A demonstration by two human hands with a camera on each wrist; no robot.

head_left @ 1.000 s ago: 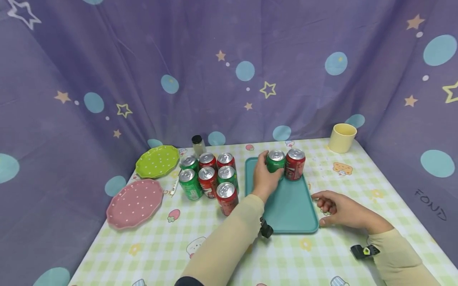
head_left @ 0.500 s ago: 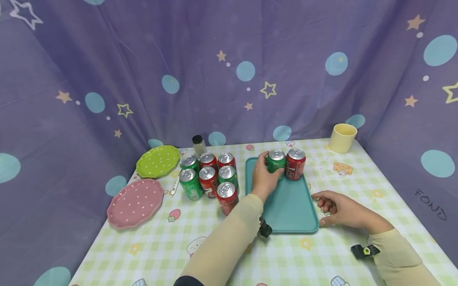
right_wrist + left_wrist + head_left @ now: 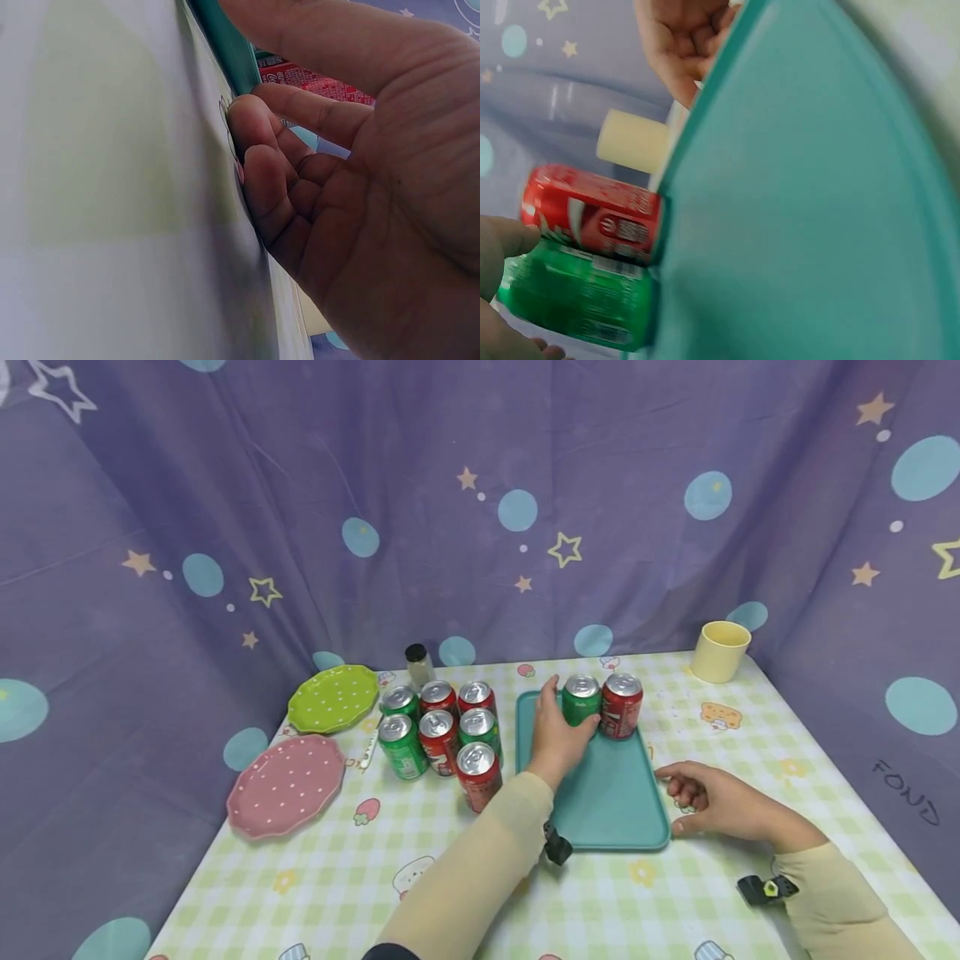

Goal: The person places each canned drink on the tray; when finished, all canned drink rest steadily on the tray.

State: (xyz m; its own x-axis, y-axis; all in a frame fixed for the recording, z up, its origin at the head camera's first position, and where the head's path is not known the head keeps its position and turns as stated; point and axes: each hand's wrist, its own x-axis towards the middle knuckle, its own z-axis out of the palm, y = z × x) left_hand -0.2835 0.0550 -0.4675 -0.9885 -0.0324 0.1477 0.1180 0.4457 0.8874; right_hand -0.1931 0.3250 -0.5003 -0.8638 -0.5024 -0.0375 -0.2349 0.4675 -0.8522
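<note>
A teal tray [image 3: 607, 793] lies on the checked tablecloth. At its far end a green can [image 3: 581, 700] and a red can [image 3: 621, 703] stand side by side, touching. My left hand [image 3: 558, 731] grips the green can from the left, with the thumb up beside it. The left wrist view shows the green can [image 3: 577, 300] between my thumb and fingers, and the red can [image 3: 592, 214] against it. My right hand [image 3: 705, 797] rests on the cloth at the tray's right edge. Its fingers [image 3: 262, 165] are loosely curled and hold nothing.
Several red and green cans [image 3: 438, 731] stand in a cluster left of the tray. Behind them is a small black-lidded jar [image 3: 417, 664]. A green plate [image 3: 333, 697] and a pink plate [image 3: 285, 785] lie at the left. A yellow cup [image 3: 720, 652] stands at the back right. Purple curtain surrounds the table.
My left thumb stands a little more upright beside the green can. The cans, the tray and my right hand have not moved.
</note>
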